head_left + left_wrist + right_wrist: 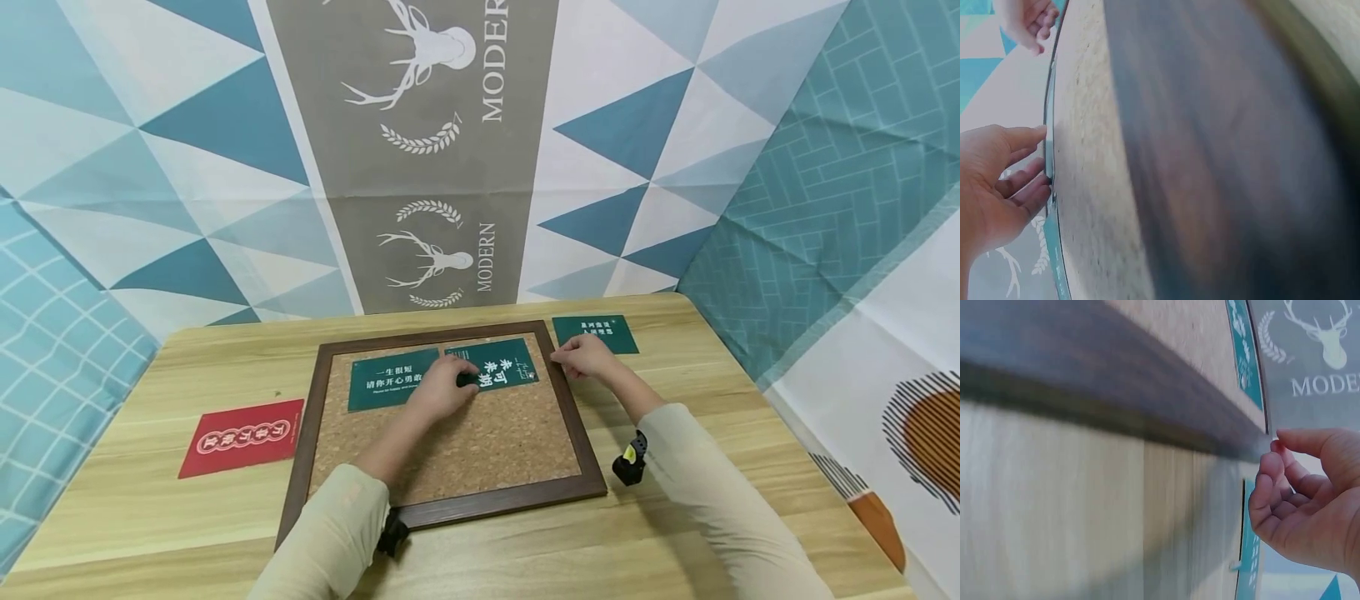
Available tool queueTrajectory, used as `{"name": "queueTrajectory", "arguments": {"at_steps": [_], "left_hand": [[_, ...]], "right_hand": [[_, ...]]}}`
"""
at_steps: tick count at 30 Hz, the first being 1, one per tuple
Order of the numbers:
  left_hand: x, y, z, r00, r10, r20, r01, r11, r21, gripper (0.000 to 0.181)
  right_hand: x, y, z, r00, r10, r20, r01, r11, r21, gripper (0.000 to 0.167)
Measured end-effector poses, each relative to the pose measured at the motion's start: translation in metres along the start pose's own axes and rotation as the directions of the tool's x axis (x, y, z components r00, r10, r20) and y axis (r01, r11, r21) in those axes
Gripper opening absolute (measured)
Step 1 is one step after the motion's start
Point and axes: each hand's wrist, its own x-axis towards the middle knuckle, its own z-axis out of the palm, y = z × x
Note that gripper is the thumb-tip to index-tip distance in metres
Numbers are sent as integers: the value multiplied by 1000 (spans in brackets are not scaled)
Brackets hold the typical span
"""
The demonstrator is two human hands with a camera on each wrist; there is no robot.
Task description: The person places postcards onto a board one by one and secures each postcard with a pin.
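Observation:
My left hand (444,385) reaches over a brown-framed cork board (495,450), its thumb and fingertips touching a dark green card (517,367) with white characters. In the left wrist view, a gap shows between the thumb and fingers of that left hand (1000,187). A second green card (382,387) lies on the cork to its left, partly covered by the hand. My right hand (592,358) is beside the board's upper right edge. In the right wrist view, the thumb and curled index finger of that right hand (1310,500) come together; whether something tiny is between them cannot be made out.
Another green card (600,335) lies on the wooden table (675,367) behind the right hand. A red card (242,437) lies left of the board. A patterned cloth (600,92) hangs behind the table. Black wrist cameras (630,467) sit on both wrists.

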Motion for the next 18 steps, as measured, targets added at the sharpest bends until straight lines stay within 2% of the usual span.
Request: {"name": "queueTrajectory", "arguments": {"at_steps": [2,7,14,18], "left_hand": [[-1,-2,-3,1000,6,-5,-6,1000,-15,29],[-5,-6,-11,1000,-21,-21,20,999,-41,33],[-14,-17,-27,993,-111,-45,107,991,-86,39],[-21,-24,-37,989,-132,-63,126,988,-88,43]], "right_hand": [[-1,3,-5,1000,4,-12,-4,1000,-3,30],[-5,8,-17,996,29,-79,-33,998,-55,31],[-11,19,-31,984,58,-171,-73,994,-86,33],[-13,29,-40,970,72,-231,-99,989,-108,34]]}}
